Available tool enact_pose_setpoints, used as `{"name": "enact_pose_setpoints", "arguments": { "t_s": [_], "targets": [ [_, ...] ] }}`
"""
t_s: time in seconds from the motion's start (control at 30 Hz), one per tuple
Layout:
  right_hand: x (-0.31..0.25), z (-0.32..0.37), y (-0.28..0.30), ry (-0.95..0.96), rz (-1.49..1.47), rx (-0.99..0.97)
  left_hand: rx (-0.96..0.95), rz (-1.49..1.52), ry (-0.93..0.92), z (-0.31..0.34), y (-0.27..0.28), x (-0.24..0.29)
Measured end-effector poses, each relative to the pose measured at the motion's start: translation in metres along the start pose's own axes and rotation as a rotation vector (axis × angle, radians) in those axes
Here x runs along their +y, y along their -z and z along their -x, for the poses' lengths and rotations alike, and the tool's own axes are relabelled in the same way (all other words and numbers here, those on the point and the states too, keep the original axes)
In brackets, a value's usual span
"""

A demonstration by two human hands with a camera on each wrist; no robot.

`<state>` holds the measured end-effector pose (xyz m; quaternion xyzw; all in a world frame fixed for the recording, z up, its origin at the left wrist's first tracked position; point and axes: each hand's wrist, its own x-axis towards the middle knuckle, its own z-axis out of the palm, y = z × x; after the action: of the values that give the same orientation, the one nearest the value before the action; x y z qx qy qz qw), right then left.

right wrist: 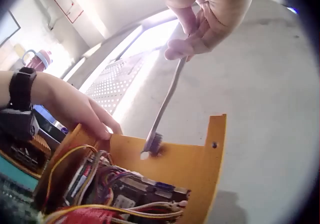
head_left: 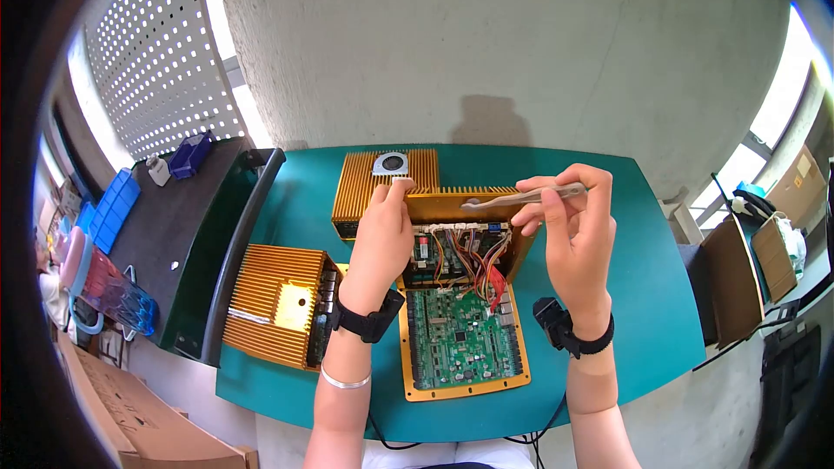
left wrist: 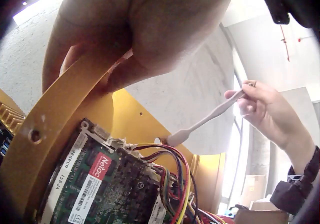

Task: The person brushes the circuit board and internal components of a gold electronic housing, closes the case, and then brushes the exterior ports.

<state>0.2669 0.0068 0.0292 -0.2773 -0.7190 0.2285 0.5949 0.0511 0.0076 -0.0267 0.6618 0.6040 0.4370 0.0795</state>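
Observation:
My left hand (head_left: 382,239) grips the upper left corner of an opened gold finned metal case (head_left: 434,206), its fingers over the edge of the wall. In my right hand (head_left: 578,234) a pale toothbrush (head_left: 512,200) is pinched by its handle. The brush head (right wrist: 156,143) lies against the inner face of the case wall, dark bristles toward the metal, beside a small round hole. Inside the case sit a green memory board (left wrist: 95,184) with a red label and bundled coloured wires (head_left: 469,252). A green circuit board (head_left: 465,339) on a gold plate lies in front.
Behind the left hand stands a gold case with a fan (head_left: 391,163). Another finned gold case (head_left: 278,304) lies at the left, beside the dark raised edge of a black cart (head_left: 248,252). All rest on a green table (head_left: 625,295) against a grey wall.

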Motion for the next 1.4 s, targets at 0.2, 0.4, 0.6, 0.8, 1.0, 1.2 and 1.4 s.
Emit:
{"name": "enact_pose_setpoints", "arguments": {
  "t_s": [0.2, 0.4, 0.6, 0.8, 1.0, 1.2, 1.4],
  "targets": [
    [0.005, 0.003, -0.014, -0.118, -0.198, -0.086, -0.004, 0.002, -0.004, 0.0, 0.0, 0.0],
    [0.015, -0.004, 0.0, -0.136, -0.048, -0.065, -0.018, -0.014, 0.005, 0.0, 0.001, 0.0],
    [0.016, -0.011, 0.025, -0.095, 0.063, -0.047, -0.005, -0.007, -0.003, 0.0, 0.001, 0.001],
    [0.014, -0.015, 0.046, 0.075, 0.119, 0.266, 0.001, -0.004, -0.008, 0.0, 0.0, 0.0],
    [0.006, -0.013, 0.043, 0.068, -0.018, 0.289, 0.002, -0.004, -0.005, -0.001, -0.001, -0.001],
    [0.02, -0.007, 0.011, -0.111, -0.138, 0.038, -0.002, -0.018, -0.013, 0.0, 0.0, 0.0],
    [0.035, -0.005, -0.008, -0.31, -0.388, -0.073, 0.004, -0.015, -0.011, -0.001, -0.001, 0.0]
  ]
}}
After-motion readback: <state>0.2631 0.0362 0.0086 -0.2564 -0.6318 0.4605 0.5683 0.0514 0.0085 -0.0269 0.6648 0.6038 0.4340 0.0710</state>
